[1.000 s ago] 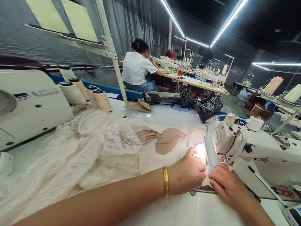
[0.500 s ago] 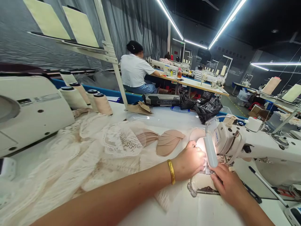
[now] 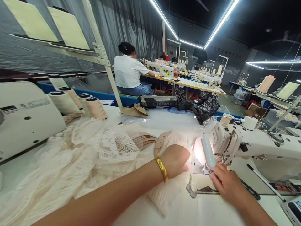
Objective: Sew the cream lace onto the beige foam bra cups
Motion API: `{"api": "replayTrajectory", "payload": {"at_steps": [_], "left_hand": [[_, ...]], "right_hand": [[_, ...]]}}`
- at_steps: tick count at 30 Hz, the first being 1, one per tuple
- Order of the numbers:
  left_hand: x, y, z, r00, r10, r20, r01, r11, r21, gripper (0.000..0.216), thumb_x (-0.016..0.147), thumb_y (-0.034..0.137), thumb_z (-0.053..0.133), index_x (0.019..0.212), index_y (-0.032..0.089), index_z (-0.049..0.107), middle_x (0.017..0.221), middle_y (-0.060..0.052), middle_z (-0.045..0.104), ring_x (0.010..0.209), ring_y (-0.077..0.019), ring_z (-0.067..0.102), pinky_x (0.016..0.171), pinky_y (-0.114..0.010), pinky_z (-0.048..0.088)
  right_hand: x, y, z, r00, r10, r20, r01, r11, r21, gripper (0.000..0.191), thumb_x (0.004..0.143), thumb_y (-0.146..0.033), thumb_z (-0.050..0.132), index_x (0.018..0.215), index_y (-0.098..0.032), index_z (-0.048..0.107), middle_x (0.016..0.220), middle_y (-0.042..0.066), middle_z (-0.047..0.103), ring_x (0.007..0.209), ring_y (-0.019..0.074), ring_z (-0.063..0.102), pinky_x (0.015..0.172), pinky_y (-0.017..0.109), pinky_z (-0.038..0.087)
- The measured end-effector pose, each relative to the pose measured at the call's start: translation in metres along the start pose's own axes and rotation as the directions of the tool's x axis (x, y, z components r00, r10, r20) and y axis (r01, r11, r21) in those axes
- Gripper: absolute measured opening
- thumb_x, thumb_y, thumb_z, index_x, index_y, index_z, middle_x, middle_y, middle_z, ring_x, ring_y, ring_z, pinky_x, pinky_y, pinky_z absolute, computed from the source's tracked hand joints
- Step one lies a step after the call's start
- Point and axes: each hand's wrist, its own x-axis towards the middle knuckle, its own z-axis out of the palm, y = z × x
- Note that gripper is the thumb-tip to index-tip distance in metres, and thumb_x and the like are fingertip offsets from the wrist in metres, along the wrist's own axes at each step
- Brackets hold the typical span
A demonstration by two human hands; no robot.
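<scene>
Presses the left hand (image 3: 175, 160) knuckles-up onto the lace cloth (image 3: 105, 147), fingers curled under and out of sight; cannot tell whether clamped on the cloth or only resting there. Wears a gold bangle (image 3: 162, 169) at that wrist. Lays the right hand (image 3: 227, 185) flat, fingers together and stretched out, tips on a small pale piece (image 3: 202, 185) at the near side of the needle, gripping nothing. Between the two hands, the glare of a small lamp (image 3: 207, 152) on a bent neck, fixed to the white sewing machine (image 3: 256, 146) at the right, just beyond the right hand. From the left hand leftward, the lace cloth heaped across the white table (image 3: 207, 210), with tan fan-shaped pieces (image 3: 144, 139) half under it just beyond the knuckles. Farther left, thread cones (image 3: 91, 107) beside a second white machine (image 3: 25, 116). Far off, black bags (image 3: 204, 106) and a person in a white shirt (image 3: 128, 73) seated at another bench.
</scene>
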Motion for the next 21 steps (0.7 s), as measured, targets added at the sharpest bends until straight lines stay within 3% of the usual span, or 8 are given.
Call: {"api": "replayTrajectory", "payload": {"at_steps": [3,6,8,14,21], "left_hand": [[-0.004,0.019,0.003,0.987,0.157,0.028,-0.154,0.985,-0.075,0.019,0.078,0.026,0.080,0.071,0.019,0.063,0.075,0.000,0.068,0.073,-0.0201,0.066,0.063,-0.028,0.047],[0.000,0.030,0.012,0.940,0.336,-0.052,-0.340,0.937,-0.079,0.013,0.090,0.015,0.067,0.078,0.018,0.064,0.094,-0.003,0.070,0.090,-0.0190,0.066,0.077,-0.026,0.049],[0.004,0.032,0.021,0.914,0.388,-0.116,-0.395,0.918,-0.040,0.019,0.095,0.013,0.060,0.076,0.017,0.063,0.092,-0.005,0.069,0.090,-0.0204,0.065,0.080,-0.028,0.050],[0.010,0.034,0.043,0.932,0.288,-0.218,-0.293,0.956,0.010,0.015,0.099,0.018,0.054,0.089,0.018,0.066,0.088,-0.006,0.065,0.088,-0.0231,0.062,0.082,-0.034,0.050],[0.014,0.037,0.049,0.929,0.281,-0.242,-0.281,0.959,0.033,0.013,0.099,0.015,0.054,0.095,0.018,0.066,0.092,-0.008,0.066,0.092,-0.0246,0.061,0.090,-0.038,0.048]], "right_hand": [[0.001,-0.001,-0.001,1.000,-0.007,-0.006,0.007,1.000,-0.011,0.025,0.106,-0.025,0.040,0.121,-0.026,0.060,0.109,0.006,0.071,0.098,0.0279,0.068,0.074,0.039,0.052],[0.001,-0.001,-0.001,1.000,-0.012,-0.011,0.012,1.000,-0.021,0.022,0.106,-0.025,0.041,0.117,-0.026,0.060,0.107,0.006,0.071,0.097,0.0268,0.067,0.071,0.036,0.050],[0.001,-0.001,-0.002,1.000,-0.017,-0.015,0.016,0.999,-0.031,0.021,0.106,-0.024,0.041,0.116,-0.026,0.059,0.105,0.006,0.071,0.095,0.0261,0.067,0.069,0.034,0.049],[0.000,0.000,-0.001,1.000,-0.011,-0.001,0.011,1.000,-0.010,0.022,0.105,-0.023,0.041,0.117,-0.026,0.059,0.105,0.006,0.070,0.094,0.0265,0.067,0.069,0.036,0.049],[0.000,-0.001,-0.001,0.999,0.020,0.034,-0.020,1.000,0.017,0.026,0.106,-0.024,0.039,0.123,-0.027,0.058,0.112,0.008,0.070,0.105,0.0292,0.066,0.074,0.039,0.051]]}}
